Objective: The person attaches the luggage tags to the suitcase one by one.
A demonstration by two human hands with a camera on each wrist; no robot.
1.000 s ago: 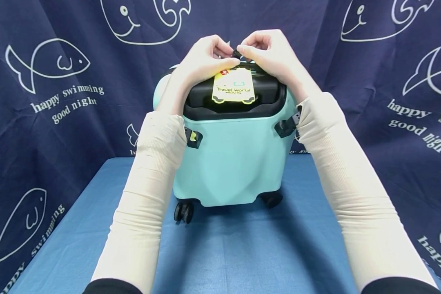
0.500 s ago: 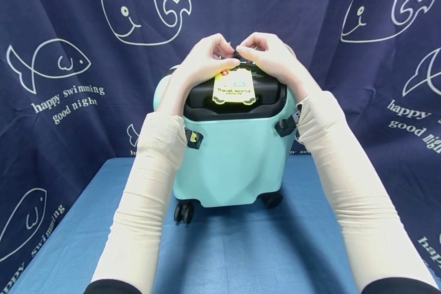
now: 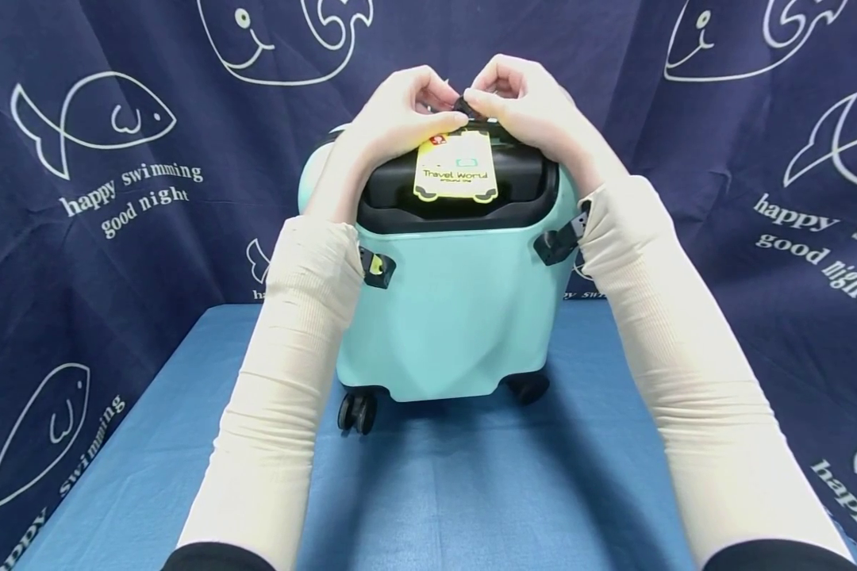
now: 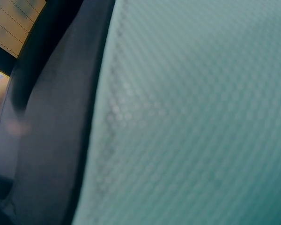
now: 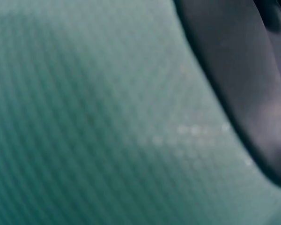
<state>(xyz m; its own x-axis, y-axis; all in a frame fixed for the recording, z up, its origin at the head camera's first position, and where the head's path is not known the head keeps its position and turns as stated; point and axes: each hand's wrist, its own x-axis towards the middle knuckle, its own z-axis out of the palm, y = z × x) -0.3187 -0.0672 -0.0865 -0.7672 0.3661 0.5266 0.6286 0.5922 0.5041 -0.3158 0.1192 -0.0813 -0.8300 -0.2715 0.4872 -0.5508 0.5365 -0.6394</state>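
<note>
A mint-green suitcase point(image 3: 457, 317) stands upright, with a black recessed top panel point(image 3: 528, 178). From its top hangs a yellow tag point(image 3: 455, 168) printed "Travel World". Both hands meet at the top of the suitcase. My left hand point(image 3: 407, 111) has curled fingers and pinches at a small black piece point(image 3: 463, 105), whose kind is too small to tell. My right hand point(image 3: 524, 99) pinches the same piece from the other side with thumb and fingers. Both wrist views are filled by the textured shell point(image 4: 192, 112) and black trim point(image 5: 234, 61); the fingertips' work is hidden there.
The suitcase rests on black wheels point(image 3: 357, 412) on a blue cloth-covered table point(image 3: 428, 492). Black clips point(image 3: 557, 244) sit on its front at both sides. Behind hangs a dark blue curtain point(image 3: 186, 262) with white fish drawings.
My right hand has shifted slightly upward during the last half second. The left hand, tag and suitcase stay almost still.
</note>
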